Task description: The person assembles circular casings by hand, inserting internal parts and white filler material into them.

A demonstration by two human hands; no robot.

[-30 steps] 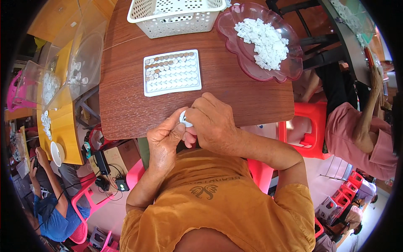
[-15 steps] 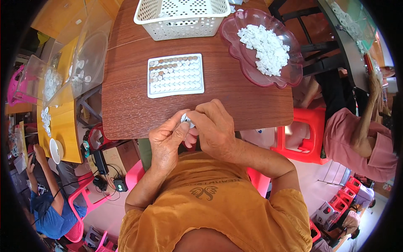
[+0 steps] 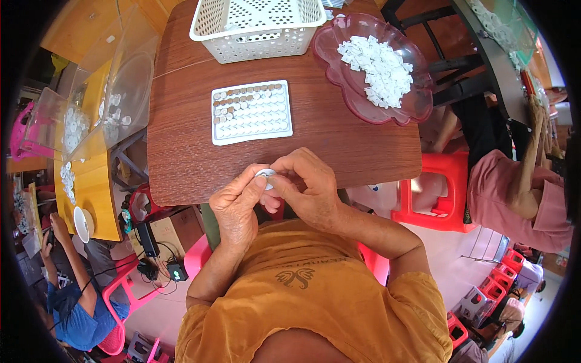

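Note:
Close to my body, just past the table's near edge, both hands meet around a small white round plastic piece (image 3: pixel 265 172). My left hand (image 3: pixel 235 202) is closed, gripping its left side between thumb and fingers. From the right, my right hand (image 3: pixel 311 190) pinches the same piece, thumb against its face; some of its fingertips are hidden. Beyond my hands a white tray (image 3: pixel 257 134) lies flat on the table, with rows of round pockets. Small brownish and silvery discs (image 3: pixel 233 100) sit in its far rows and partly in the left of the middle rows.
A white perforated basket (image 3: pixel 260 49) stands at the table's far side. Right of it, a translucent red scalloped bowl (image 3: pixel 330 69) holds a heap of small white pieces (image 3: pixel 381 72). A red stool (image 3: pixel 436 193) is at the right, beside a person in pink (image 3: pixel 514 199). Another person (image 3: pixel 82 314) sits far left.
The white piece has turned in my fingers, showing its edge and face differently. My right thumb has come down onto it. The view has shifted slightly.

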